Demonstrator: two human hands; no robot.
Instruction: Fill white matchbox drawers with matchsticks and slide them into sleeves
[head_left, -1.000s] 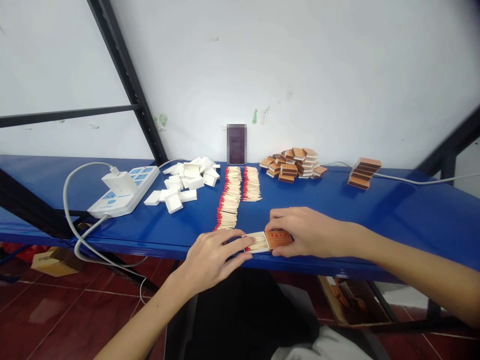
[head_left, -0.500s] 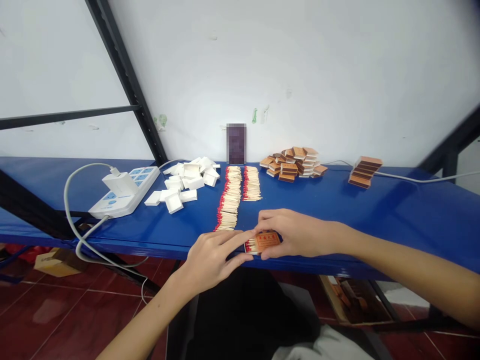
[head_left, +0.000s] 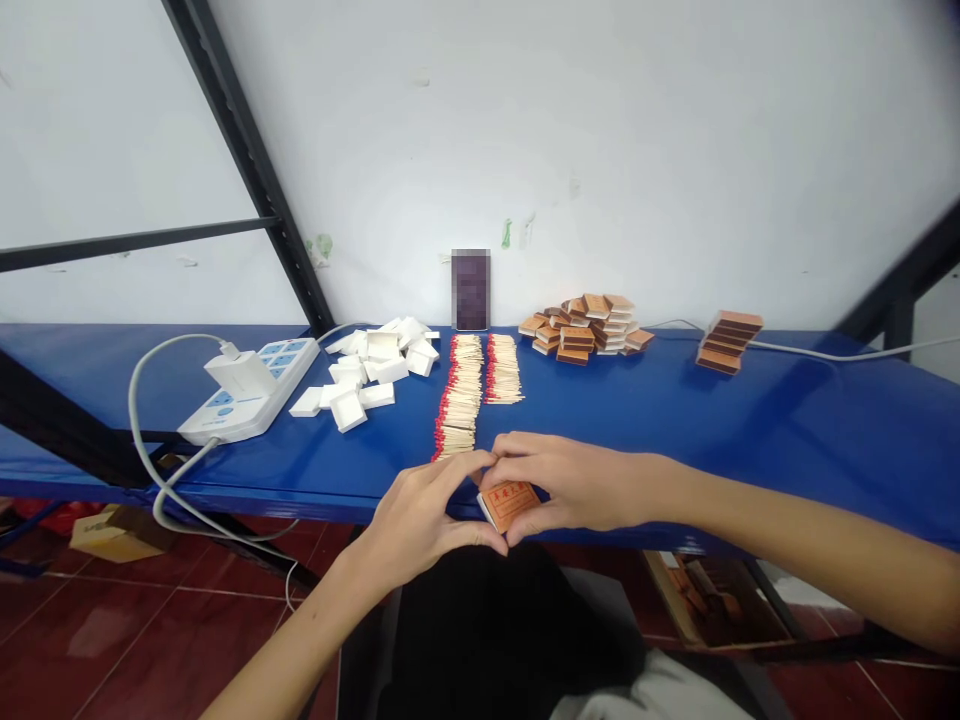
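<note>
1. Right hand (head_left: 559,482) holds a matchbox (head_left: 510,503) at the front edge of the desk (head_left: 637,420).
2. Left hand (head_left: 420,515) curves round its left end, grip unclear.
3. Likely step: closing it; next calls for pressing both ends flush.

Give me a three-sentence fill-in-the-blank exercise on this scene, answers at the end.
1. The right hand grips a matchbox near the front edge of a ____ shelf.
2. The loose matches have ____ heads.
3. In the picture, the white trays lie to the ____ of the loose matches.

Missing words: blue; red; left.
</note>
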